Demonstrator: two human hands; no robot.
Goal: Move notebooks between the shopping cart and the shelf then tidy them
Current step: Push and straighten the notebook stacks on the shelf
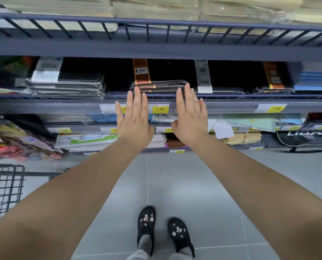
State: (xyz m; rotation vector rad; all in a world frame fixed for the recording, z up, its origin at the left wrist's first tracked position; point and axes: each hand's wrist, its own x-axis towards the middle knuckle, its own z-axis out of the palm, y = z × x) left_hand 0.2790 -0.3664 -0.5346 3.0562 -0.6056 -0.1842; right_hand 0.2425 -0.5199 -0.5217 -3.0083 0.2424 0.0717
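A low stack of black wrapped notebooks with an orange band (159,84) lies on the middle shelf (231,106). My left hand (134,117) and my right hand (191,113) are stretched out flat, fingers apart, palms down, just in front of that stack. The fingertips of both reach its front corners; I cannot tell whether they touch. Neither hand holds anything. A taller pile of black notebooks (66,85) sits to the left, and thinner black ones (220,90) lie to the right. The wire shopping cart (4,190) shows at the lower left edge.
Blue pads (314,81) lie at the shelf's right end. Bundles of beige paper (156,8) fill the top shelf behind a rail. Lower shelves hold paper packs (85,139) and colourful items (12,143). Grey tiled floor and my black shoes (164,229) are below.
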